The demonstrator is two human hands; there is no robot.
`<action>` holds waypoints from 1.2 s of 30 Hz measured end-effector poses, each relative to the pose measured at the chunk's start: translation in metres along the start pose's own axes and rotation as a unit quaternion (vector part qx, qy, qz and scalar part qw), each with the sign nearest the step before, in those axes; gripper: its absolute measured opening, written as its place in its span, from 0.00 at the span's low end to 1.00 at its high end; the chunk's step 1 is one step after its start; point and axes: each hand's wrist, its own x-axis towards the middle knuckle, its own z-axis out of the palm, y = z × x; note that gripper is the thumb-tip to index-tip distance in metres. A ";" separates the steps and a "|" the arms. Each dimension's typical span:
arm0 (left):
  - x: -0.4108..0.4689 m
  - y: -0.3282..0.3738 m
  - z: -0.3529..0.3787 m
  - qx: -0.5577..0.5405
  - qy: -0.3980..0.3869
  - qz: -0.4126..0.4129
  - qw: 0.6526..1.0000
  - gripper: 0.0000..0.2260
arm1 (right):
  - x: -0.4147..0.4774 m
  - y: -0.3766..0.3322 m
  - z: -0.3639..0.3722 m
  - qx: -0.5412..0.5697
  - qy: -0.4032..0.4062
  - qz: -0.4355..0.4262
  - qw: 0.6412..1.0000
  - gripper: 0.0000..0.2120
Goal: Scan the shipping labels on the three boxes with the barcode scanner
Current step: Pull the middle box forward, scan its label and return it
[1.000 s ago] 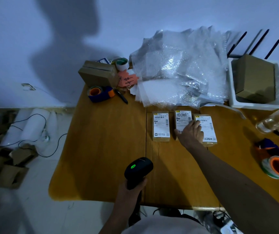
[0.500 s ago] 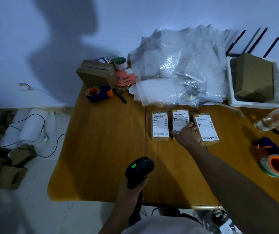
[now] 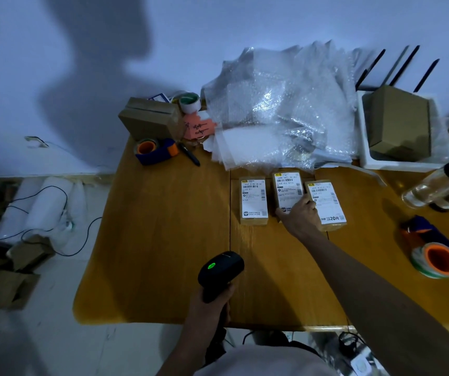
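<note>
Three labelled boxes (image 3: 277, 198) lie in a row on the bench (image 3: 163, 240). The right hand (image 3: 300, 217) rests loosely spread across the middle and right ones; the left hand (image 3: 212, 302) grips the scanner (image 3: 220, 272), well short of them. That hand could block a barcode, causing a misread.

table (image 3: 163, 240) showing smooth, satin wood | 3 boxes (image 3: 254, 201) looking like matt brown cardboard, wearing white paper labels | scanner (image 3: 221, 272) showing matt black plastic | bubble wrap (image 3: 280, 109) glinting as glossy clear plastic
</note>
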 end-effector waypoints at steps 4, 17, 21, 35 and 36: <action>0.000 0.000 0.001 -0.012 -0.002 -0.007 1.000 0.06 | -0.009 0.005 -0.005 0.016 0.025 -0.013 0.999 0.50; 0.014 0.012 -0.005 -0.012 -0.025 0.017 0.999 0.11 | -0.065 0.025 -0.001 0.074 0.062 -0.081 0.992 0.47; 0.019 0.026 0.002 -0.032 0.007 0.030 0.999 0.06 | -0.093 0.022 0.001 0.118 0.042 -0.091 0.988 0.46; 0.018 0.039 0.029 -0.090 0.054 0.039 0.994 0.17 | -0.185 0.021 0.010 0.263 0.011 -0.164 0.951 0.38; 0.016 0.040 0.031 -0.094 0.051 0.041 0.993 0.17 | -0.188 0.020 0.010 0.261 0.009 -0.169 0.950 0.38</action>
